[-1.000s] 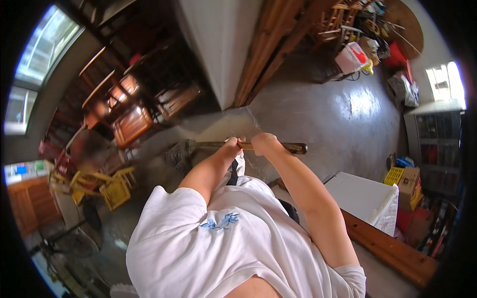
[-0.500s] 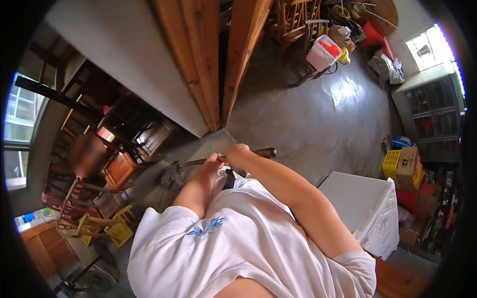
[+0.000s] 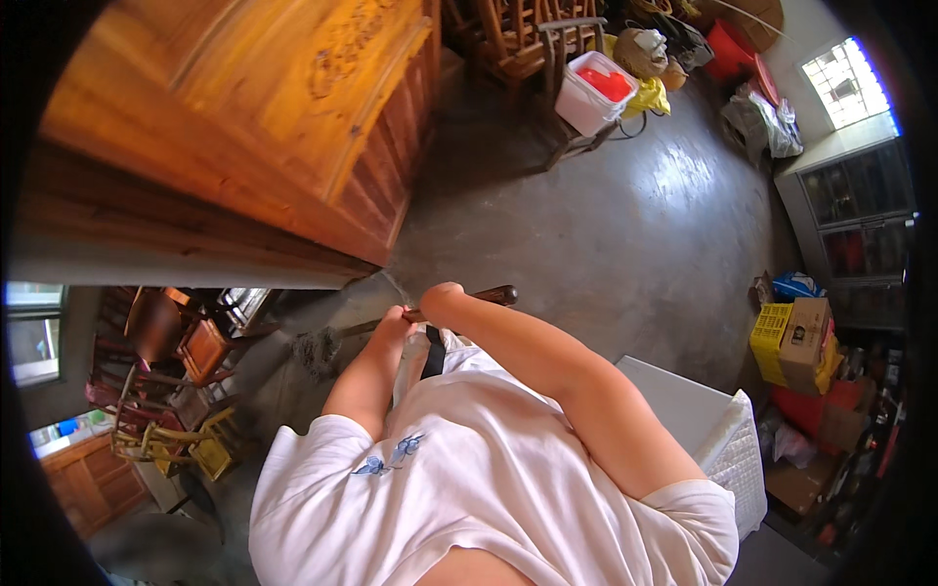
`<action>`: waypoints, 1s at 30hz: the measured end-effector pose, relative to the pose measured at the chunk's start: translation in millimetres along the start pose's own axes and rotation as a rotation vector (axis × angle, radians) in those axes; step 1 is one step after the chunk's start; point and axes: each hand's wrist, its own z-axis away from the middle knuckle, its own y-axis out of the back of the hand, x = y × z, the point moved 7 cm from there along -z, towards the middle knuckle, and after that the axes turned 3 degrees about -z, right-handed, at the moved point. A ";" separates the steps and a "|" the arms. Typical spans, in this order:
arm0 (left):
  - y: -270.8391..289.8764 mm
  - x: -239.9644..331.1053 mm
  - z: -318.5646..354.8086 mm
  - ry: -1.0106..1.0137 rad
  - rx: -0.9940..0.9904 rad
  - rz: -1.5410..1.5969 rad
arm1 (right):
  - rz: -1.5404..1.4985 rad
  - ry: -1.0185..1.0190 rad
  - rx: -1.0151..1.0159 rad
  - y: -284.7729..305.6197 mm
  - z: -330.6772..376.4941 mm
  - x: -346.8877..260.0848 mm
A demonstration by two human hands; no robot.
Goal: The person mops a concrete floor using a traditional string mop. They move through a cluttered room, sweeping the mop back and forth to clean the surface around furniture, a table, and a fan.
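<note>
I hold a mop by its dark wooden handle (image 3: 493, 295) in front of my waist. My left hand (image 3: 396, 318) is closed round the handle on the side toward the mop head. Nearer the rounded end, my right hand (image 3: 443, 297) grips the same handle, its fingers mostly turned from view. The shaft lies nearly level across the picture and slopes down to the left. A grey, stringy mop head (image 3: 318, 352) hangs at its far left end, near the floor; whether it touches the floor I cannot tell.
A carved wooden door (image 3: 254, 127) stands close at upper left. Stacked chairs (image 3: 200, 356) crowd the left. Ahead, a white bucket (image 3: 593, 93) sits on a chair. A white box-like block (image 3: 674, 405), a yellow crate (image 3: 770, 342) and a cabinet (image 3: 850, 220) line the right.
My view has shifted, so the door's carved face now shows widely at upper left. The mop and both hands appear slightly farther left; both hands keep their hold.
</note>
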 end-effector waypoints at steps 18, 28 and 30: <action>-403.0 -294.2 -114.3 0.137 0.342 -0.165 | -0.221 -0.338 0.063 -7.5 160.9 463.3; -577.2 -432.2 -155.5 0.155 0.455 -0.281 | -0.360 -0.366 -0.005 -12.3 221.7 676.0; -600.7 -454.1 -154.7 0.139 0.494 -0.304 | -0.424 -0.366 0.003 -12.7 238.5 711.4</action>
